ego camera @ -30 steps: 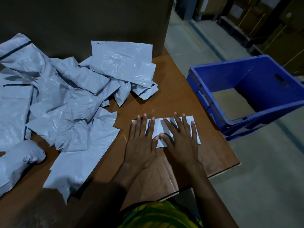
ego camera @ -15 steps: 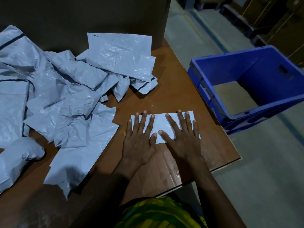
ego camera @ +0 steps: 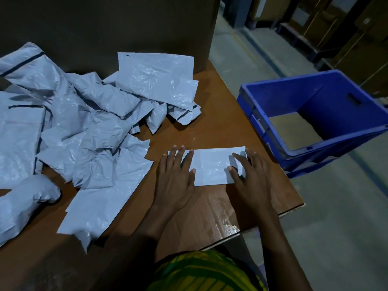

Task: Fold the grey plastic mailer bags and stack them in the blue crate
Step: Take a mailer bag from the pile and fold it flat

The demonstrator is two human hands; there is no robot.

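Note:
A folded grey mailer bag (ego camera: 211, 166) lies flat on the brown table (ego camera: 220, 127) near its right edge. My left hand (ego camera: 175, 175) presses its left end with straight fingers. My right hand (ego camera: 251, 175) lies on its right end, thumb and fingers spread over the corner. A heap of loose, crumpled grey mailer bags (ego camera: 69, 127) covers the left half of the table. The blue crate (ego camera: 315, 122) stands on the floor to the right of the table, tilted toward me, with only a brown liner showing inside.
A large dark cardboard box (ego camera: 105, 28) stands at the back of the table behind the heap. The table's right edge runs close to the crate. Grey concrete floor (ego camera: 336, 227) lies to the right, with dark shelving at the far back.
My hands have slid apart along the folded bag: the right hand moved to its right end, the left stayed at its left end. The bag's middle now shows.

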